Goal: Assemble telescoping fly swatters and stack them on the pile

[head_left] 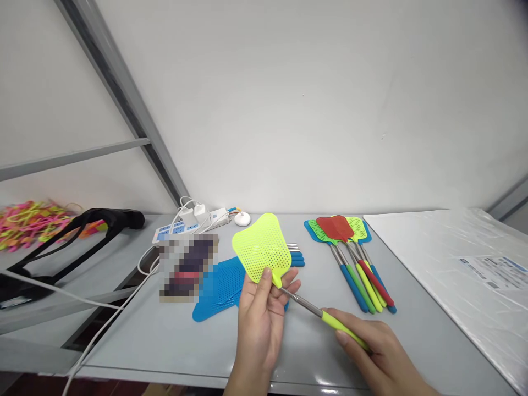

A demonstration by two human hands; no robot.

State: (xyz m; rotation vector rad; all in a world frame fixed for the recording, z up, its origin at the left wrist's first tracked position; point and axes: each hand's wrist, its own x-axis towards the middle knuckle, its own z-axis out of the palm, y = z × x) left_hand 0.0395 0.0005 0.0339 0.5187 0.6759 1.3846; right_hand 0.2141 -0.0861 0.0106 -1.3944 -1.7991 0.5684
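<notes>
A yellow-green fly swatter (264,246) with a perforated head and a metal rod is held up over the table, slanting down to the right. My left hand (264,308) is closed at the base of its head, thumb pressed on the front. Around the yellow-green grip is my right hand (371,341), fingers closed. Behind my left hand lie blue swatter heads (225,286), partly hidden, and blue-ended metal handles (297,258). A fanned pile of finished-looking swatters in blue, green, red and yellow, topped by a red head (335,226), rests to the right.
A power strip (175,232) with white plugs and cables sits at the back left, near a blurred-out object (187,269). A black strap-like frame (74,242) and colourful strands (41,225) are further left. A white wrapped package (445,264) covers the right side.
</notes>
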